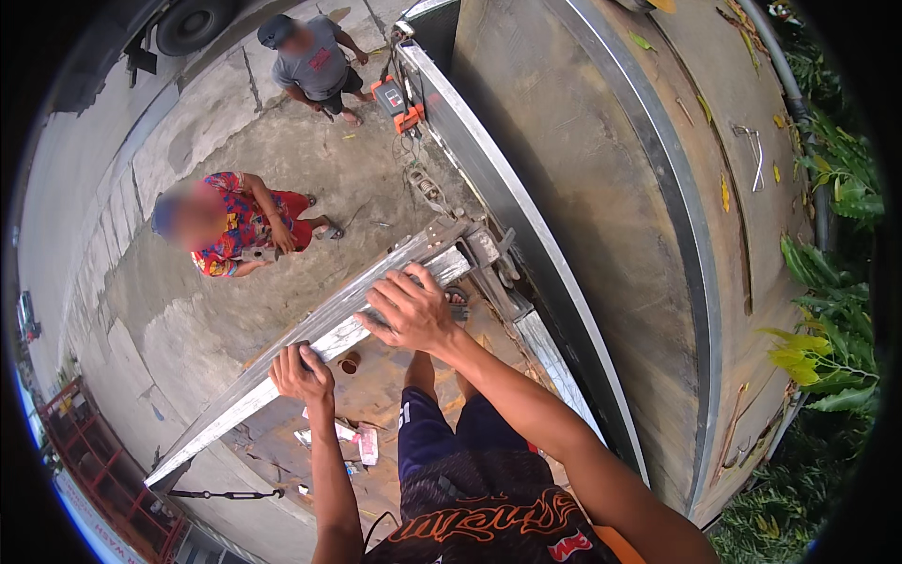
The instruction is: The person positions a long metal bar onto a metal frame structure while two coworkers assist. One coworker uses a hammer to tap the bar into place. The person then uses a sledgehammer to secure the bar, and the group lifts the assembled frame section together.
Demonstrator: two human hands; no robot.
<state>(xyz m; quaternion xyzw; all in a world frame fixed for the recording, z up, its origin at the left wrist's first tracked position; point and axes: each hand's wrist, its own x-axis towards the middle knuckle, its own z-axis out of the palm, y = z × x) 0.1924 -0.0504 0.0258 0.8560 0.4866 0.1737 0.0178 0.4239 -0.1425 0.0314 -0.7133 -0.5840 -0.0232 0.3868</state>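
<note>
A long silver-white metal beam (pixel 343 335) runs diagonally in front of me, from the lower left up to the middle. My left hand (pixel 303 371) grips its upper edge, with the fingers curled over and the thumb on top. Farther along, near the beam's upper right end, my right hand (pixel 411 308) is bent over the same beam, its fingers somewhat spread across the top. The fingertips on the far side are partly hidden. Beyond my right hand, a metal bracket (pixel 486 249) stands at the corner where the beam meets a long dark panel (pixel 554 282).
Under me is a rusty floor (pixel 376 395) with scraps, a pink-white packet (pixel 367 446) and a brown cup (pixel 349 363). Two people stand on the concrete below, one in a patterned shirt (pixel 230 221), one in grey (pixel 318 66). An orange-grey machine (pixel 398 103) sits by the panel. Leafy branches (pixel 841 282) edge the right.
</note>
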